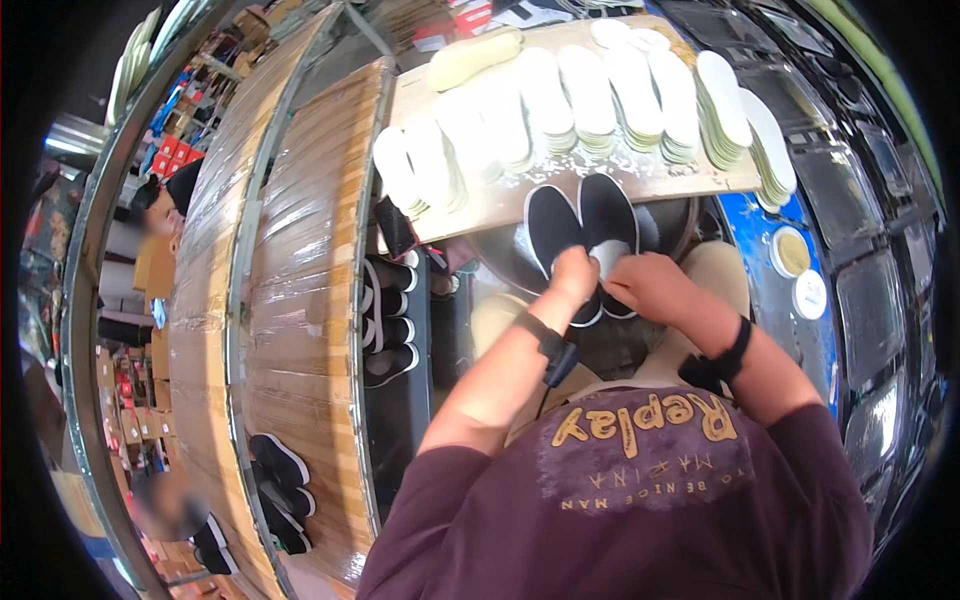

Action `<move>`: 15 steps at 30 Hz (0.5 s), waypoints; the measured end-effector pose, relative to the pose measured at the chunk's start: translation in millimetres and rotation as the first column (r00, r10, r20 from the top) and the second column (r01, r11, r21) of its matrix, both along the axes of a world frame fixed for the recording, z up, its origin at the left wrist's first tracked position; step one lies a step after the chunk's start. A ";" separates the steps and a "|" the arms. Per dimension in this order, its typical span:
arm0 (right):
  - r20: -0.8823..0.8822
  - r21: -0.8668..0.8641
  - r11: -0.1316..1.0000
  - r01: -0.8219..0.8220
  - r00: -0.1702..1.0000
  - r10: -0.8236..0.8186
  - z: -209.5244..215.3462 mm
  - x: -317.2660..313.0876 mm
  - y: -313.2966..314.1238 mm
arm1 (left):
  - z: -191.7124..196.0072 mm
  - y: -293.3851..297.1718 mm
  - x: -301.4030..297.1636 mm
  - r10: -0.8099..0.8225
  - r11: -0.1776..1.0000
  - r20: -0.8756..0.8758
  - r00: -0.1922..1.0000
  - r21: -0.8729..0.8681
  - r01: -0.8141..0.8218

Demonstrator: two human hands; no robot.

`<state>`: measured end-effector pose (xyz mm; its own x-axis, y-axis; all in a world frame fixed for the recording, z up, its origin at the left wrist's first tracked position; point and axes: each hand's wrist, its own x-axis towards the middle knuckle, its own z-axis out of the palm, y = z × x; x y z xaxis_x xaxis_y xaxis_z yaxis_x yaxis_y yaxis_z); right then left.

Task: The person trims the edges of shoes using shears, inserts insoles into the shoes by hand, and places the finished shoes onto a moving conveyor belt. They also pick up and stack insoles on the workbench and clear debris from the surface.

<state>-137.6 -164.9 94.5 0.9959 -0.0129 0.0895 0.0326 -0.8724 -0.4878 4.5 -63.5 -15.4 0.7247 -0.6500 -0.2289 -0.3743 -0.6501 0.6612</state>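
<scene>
Left hand [573, 275] closed over heel of left black slip-on shoe [553, 232]. Right hand [650, 288] pinching white insole [607, 256] at opening of right black slip-on shoe [608, 212], just beside left hand. Beyond the grip, stacks of white insoles [590, 95] on wooden board [640, 180]. Left of the grip, more black shoes [388, 320].

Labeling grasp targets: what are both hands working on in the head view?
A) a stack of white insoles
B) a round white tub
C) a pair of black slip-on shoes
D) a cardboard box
C. The left hand and right hand both rest on the pair of black slip-on shoes, with a white insole showing between them; the stacks of white insoles lie untouched on the board beyond.
</scene>
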 end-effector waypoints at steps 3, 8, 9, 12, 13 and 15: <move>0.073 0.066 0.990 0.124 0.989 -0.129 3.7 -36.6 -25.0 | 0.7 32.6 -6.7 0.003 0.964 0.138 0.990 -0.265 0.034; -0.118 -0.147 0.904 0.402 0.900 -0.419 -2.0 -113.0 -70.5 | 65.5 132.6 29.4 0.158 0.957 0.063 0.985 -0.255 -0.137; -0.138 -0.166 0.886 0.433 0.879 -0.456 -4.8 -126.3 -72.1 | 70.9 151.9 51.1 0.194 0.961 0.036 0.980 -0.210 -0.182; -0.256 -0.119 0.861 0.495 0.823 -0.508 -8.0 -151.0 -64.7 | 109.2 179.6 143.6 0.252 0.941 0.230 0.940 -0.285 -0.183; -0.246 -0.121 0.861 0.494 0.825 -0.508 -7.2 -151.8 -59.3 | 104.8 191.5 196.4 0.325 0.920 0.331 0.886 -0.326 -0.216; -0.317 -0.109 0.858 0.502 0.801 -0.508 -6.0 -157.8 -49.5 | 150.3 185.4 304.1 0.366 0.930 0.616 0.697 -0.225 -0.290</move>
